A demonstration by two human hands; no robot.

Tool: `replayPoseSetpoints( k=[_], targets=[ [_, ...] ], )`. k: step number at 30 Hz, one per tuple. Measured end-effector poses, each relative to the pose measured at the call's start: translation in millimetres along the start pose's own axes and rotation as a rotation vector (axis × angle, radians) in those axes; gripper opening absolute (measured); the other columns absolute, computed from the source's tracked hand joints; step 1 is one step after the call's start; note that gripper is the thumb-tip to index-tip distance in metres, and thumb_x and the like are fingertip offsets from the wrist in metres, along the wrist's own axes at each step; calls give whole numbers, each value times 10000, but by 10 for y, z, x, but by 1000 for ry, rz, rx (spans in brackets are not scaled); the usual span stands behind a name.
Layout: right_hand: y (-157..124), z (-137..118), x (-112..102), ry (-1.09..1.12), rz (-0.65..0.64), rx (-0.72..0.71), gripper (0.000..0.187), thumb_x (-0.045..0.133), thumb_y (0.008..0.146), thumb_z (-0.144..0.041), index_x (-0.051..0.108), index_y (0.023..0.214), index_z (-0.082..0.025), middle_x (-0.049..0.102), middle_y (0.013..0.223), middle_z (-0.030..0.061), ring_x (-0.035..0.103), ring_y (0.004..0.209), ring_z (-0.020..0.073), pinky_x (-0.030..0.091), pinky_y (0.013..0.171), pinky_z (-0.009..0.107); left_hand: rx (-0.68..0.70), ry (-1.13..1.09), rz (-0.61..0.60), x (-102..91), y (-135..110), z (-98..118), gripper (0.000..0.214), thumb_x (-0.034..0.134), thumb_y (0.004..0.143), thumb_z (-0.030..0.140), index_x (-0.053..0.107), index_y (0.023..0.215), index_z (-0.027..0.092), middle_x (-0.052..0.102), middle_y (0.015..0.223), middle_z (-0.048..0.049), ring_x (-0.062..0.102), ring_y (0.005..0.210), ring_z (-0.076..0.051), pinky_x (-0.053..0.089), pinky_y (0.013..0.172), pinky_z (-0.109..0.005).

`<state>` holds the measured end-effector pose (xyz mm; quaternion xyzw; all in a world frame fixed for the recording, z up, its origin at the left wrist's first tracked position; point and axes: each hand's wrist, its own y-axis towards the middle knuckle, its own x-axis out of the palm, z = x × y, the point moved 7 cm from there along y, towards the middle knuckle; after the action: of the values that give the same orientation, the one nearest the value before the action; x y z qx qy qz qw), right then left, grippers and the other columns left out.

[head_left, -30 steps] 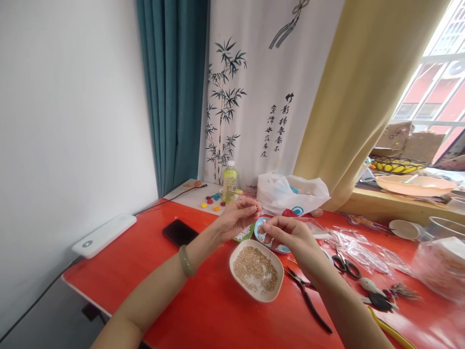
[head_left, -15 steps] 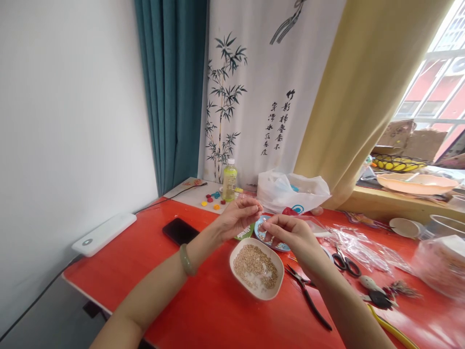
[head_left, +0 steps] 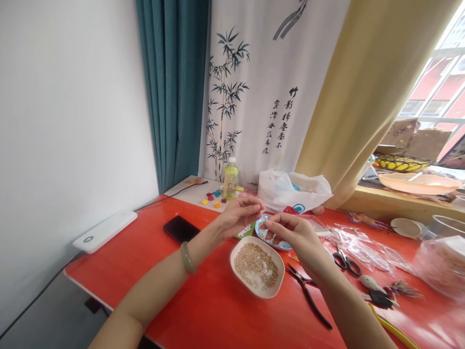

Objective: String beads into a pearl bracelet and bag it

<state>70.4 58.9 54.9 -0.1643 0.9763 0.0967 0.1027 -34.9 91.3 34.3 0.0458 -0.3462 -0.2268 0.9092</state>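
Observation:
My left hand [head_left: 240, 215] is raised above the red table [head_left: 203, 310], its thumb and forefinger pinched on something too small to name. A green bangle sits on that wrist. My right hand [head_left: 288, 232] is held close beside it, fingers pinched together too, what they hold too fine to make out. Below both hands stands a white dish [head_left: 257, 266] full of small golden beads. Behind the hands lies a blue dish [head_left: 271, 233] with pale beads, partly hidden by my right hand.
Black pliers [head_left: 308, 296] and scissors [head_left: 345, 261] lie right of the white dish, with clear bags [head_left: 363, 245]. A black phone [head_left: 180, 229], a white flat device [head_left: 105, 230], a bottle [head_left: 230, 178], coloured beads [head_left: 212, 198] and a white plastic bag [head_left: 292, 191] stand further back.
Both hands stay pinched together above the dishes; the view has shifted slightly, and the hands have barely moved.

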Motion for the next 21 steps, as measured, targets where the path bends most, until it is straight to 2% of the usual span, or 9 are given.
replayPoseSetpoints(
  k=[6, 9, 12, 18, 21],
  targets=[
    [7, -6, 21, -7, -6, -6, 205, 614, 696, -361, 593, 639, -165, 580, 553, -9, 513, 517, 101, 392, 524, 230, 26, 55, 12, 0, 13, 9, 190, 732, 569, 114, 609, 712, 93, 604, 635, 0, 568, 581, -67, 450, 585, -176],
    [18, -6, 3, -23, 2, -22, 198, 611, 700, -353, 594, 638, -165, 579, 547, -12, 513, 514, 100, 399, 522, 229, 39, 131, 16, 7, 21, 25, 279, 733, 581, 139, 607, 826, 93, 631, 681, -24, 587, 611, -82, 461, 606, -188],
    [55, 19, -48, -36, 35, -55, 196, 610, 700, -351, 599, 640, -165, 582, 560, -10, 523, 537, 102, 411, 530, 226, 65, 187, 15, -17, 37, 57, 382, 706, 636, 214, 567, 971, 96, 651, 816, -71, 591, 647, -83, 467, 625, -189],
    [130, 85, -143, -64, 111, -77, 196, 621, 679, -356, 606, 640, -165, 581, 577, -2, 534, 549, 114, 428, 512, 234, 100, 260, 123, -271, 124, 97, 387, 642, 706, 262, 494, 1033, 117, 625, 908, -75, 570, 656, -68, 480, 648, -203],
    [127, 83, -174, -68, 131, -72, 202, 621, 675, -363, 605, 634, -166, 581, 574, 0, 535, 554, 117, 433, 517, 239, 95, 507, 170, -437, 188, 93, 387, 578, 758, 293, 453, 1079, 117, 614, 961, -102, 579, 703, -90, 483, 661, -228]
  ],
)
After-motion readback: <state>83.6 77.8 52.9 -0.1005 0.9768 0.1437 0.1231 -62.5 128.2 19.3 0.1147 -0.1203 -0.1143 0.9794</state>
